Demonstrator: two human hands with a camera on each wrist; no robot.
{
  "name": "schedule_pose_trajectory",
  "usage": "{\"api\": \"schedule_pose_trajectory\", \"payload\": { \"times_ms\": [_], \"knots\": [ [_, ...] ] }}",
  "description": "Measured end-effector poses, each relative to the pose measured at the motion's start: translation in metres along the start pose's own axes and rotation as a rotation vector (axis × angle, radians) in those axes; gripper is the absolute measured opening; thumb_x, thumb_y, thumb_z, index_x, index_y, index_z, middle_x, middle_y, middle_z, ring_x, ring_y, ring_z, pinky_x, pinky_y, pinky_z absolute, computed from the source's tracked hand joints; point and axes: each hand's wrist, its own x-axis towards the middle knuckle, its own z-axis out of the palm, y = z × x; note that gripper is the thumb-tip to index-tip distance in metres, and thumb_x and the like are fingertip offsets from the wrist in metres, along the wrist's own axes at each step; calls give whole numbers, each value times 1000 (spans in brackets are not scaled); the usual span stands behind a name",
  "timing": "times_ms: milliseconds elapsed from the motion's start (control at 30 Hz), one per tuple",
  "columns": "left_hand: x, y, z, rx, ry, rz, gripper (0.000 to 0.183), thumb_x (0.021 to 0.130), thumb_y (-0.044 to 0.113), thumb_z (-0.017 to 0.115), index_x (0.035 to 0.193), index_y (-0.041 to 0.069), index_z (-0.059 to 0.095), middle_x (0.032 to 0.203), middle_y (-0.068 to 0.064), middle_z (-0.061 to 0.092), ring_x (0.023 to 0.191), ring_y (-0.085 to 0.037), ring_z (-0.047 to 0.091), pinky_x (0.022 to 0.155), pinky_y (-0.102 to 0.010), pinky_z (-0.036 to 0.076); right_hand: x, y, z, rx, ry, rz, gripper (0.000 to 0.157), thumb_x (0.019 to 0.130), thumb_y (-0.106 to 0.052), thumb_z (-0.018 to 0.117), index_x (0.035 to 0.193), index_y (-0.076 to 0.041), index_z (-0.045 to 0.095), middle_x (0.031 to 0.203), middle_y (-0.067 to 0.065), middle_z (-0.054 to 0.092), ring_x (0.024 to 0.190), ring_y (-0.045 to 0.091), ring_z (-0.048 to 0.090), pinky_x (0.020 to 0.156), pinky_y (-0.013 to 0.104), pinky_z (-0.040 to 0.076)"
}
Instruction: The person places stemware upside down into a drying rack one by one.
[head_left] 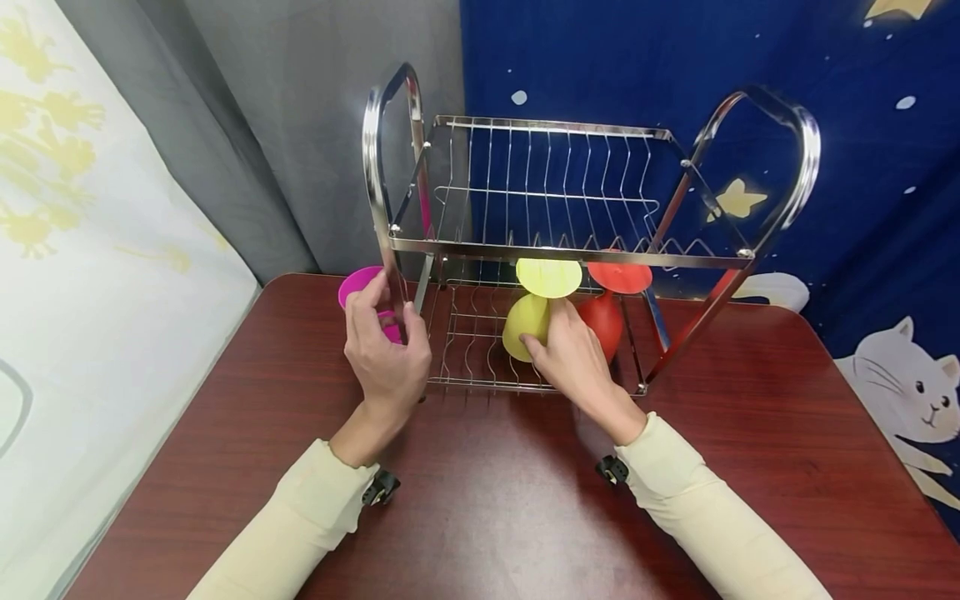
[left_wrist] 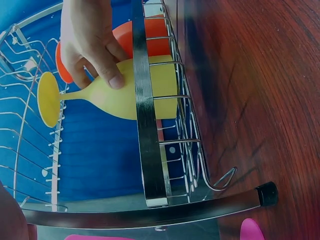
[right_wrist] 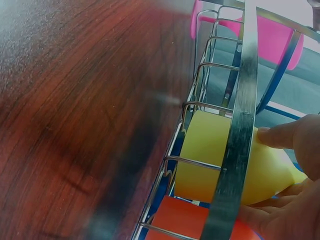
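Note:
A two-tier metal dish rack (head_left: 570,256) stands on the table. My right hand (head_left: 573,350) grips the bowl of a yellow plastic goblet (left_wrist: 117,95), thumb on the near side. The goblet is upside down on the lower tier, its round foot up and its rim at the wires. Right beside it, a red goblet (head_left: 618,279) stands inverted too, partly behind my right hand. My left hand (head_left: 386,350) holds the rack's left front post, thumb on one side and fingers on the other. Behind that hand, a magenta goblet (right_wrist: 280,42) stands upright outside the rack.
The rack's upper tier (head_left: 551,197) hangs over the goblets, and its front bar crosses above the right hand. A lower side rail (left_wrist: 145,110) runs in front of the yellow bowl. Brown wood table (head_left: 480,500) lies in front; curtains (head_left: 360,167) hang behind.

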Motion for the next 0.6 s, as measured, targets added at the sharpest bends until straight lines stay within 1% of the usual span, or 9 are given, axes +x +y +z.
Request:
{"api": "schedule_pose_trajectory", "payload": {
  "times_ms": [200, 433, 600],
  "knots": [
    [0, 0, 0, 5, 1, 5, 41, 80, -5, 63, 121, -5, 59, 97, -23, 59, 86, -27, 60, 67, -33, 52, 2, 0, 0, 11, -20, 4, 57, 83, -23, 75, 129, -2, 48, 115, 14, 59, 93, 36, 64, 77, 53, 52],
    [0, -1, -1, 17, 3, 16, 41, 79, -4, 63, 120, -5, 59, 96, -23, 59, 85, -28, 60, 67, -35, 52, 4, 0, 1, 9, -24, 1, 70, 84, -25, 75, 141, -3, 42, 121, 17, 59, 97, 37, 63, 79, 54, 51],
    [-1, -1, -1, 33, 8, 35, 39, 81, -2, 62, 120, -5, 59, 94, -23, 59, 82, -29, 59, 63, -37, 52, 3, 0, 1, 14, -27, 8, 71, 84, -25, 75, 141, -2, 41, 125, 18, 58, 100, 37, 63, 82, 54, 51]
  ]
}}
